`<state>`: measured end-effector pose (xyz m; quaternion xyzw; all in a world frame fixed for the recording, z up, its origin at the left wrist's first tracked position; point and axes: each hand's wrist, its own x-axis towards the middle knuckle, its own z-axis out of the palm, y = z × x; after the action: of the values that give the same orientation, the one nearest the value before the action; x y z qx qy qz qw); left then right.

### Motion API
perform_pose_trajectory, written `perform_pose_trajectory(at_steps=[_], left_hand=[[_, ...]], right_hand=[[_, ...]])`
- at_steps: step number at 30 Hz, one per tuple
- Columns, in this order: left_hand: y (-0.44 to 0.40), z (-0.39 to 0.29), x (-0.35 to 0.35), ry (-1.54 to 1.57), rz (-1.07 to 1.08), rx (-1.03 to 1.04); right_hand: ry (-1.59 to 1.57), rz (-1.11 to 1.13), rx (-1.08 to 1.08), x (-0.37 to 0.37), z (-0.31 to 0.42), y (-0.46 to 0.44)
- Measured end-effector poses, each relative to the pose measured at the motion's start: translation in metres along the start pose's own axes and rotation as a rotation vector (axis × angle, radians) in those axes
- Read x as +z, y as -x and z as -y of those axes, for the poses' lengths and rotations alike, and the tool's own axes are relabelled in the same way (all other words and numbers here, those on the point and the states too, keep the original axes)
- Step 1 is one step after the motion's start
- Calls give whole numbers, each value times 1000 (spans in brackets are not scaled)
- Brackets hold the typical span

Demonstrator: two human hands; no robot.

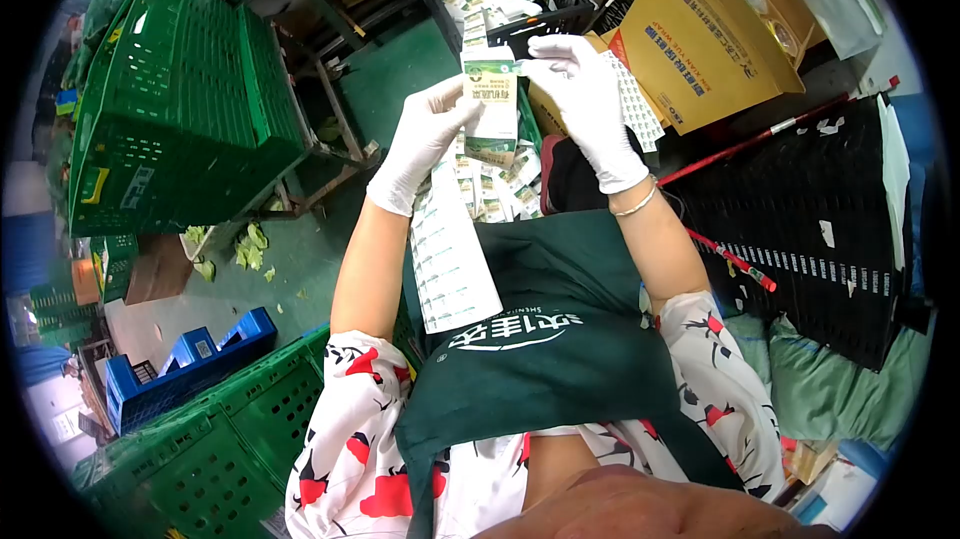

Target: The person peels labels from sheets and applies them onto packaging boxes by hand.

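My left hand point(430, 134), in a white glove, grips a green-and-white printed carton point(492, 99) by its left edge, thumb on its face. Below that hand a long white sheet of stickers point(450, 264) hangs down over my dark green apron point(540, 289); the hand seems to hold its upper end too. My right hand point(580, 109), also gloved, is at the carton's upper right corner. Its thumb and fingertips are pinched together there; what they hold is too small to make out. More of these cartons point(495, 194) lie in a heap beneath.
A black crate point(560, 19) full of similar cartons stands ahead. To its right are an open cardboard box point(690, 49) and another sticker sheet point(635, 104). Green crates point(180, 109) are stacked at left, with blue crates point(190, 364) lower down. Black crates point(800, 229) stand at right.
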<state>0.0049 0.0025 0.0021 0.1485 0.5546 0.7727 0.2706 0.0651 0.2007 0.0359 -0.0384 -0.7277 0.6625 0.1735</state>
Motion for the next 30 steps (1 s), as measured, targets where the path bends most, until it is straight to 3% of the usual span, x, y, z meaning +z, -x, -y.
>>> perform_pose_trajectory(at_steps=[8, 11, 12, 15, 16, 17, 19, 21, 23, 30], left_hand=[[6, 1, 3, -132, 39, -8], [10, -3, 0, -89, 70, -29], [11, -4, 1, -67, 79, -43], [7, -7, -5, 101, 8, -147], [6, -7, -6, 99, -4, -131], [3, -6, -6, 97, -15, -114], [-1, -4, -6, 91, -32, -83], [-2, 0, -6, -68, -15, -31], [1, 5, -3, -168, -2, -11], [5, -1, 16, -163, 6, -5]], right_hand=[[514, -108, -142, 20, -9, 0], [37, 10, 159, 7, -22, -6], [-87, 163, 227, 1, -19, -7], [69, 540, 209, -9, -3, 4], [4, 637, 311, -8, 7, 11], [277, 673, 192, -7, 8, 14], [339, 440, 177, -6, 8, 17], [142, 186, 106, -11, 13, 11], [-55, 90, 80, -11, 8, 6], [172, 3, -207, 31, 1, 10]])
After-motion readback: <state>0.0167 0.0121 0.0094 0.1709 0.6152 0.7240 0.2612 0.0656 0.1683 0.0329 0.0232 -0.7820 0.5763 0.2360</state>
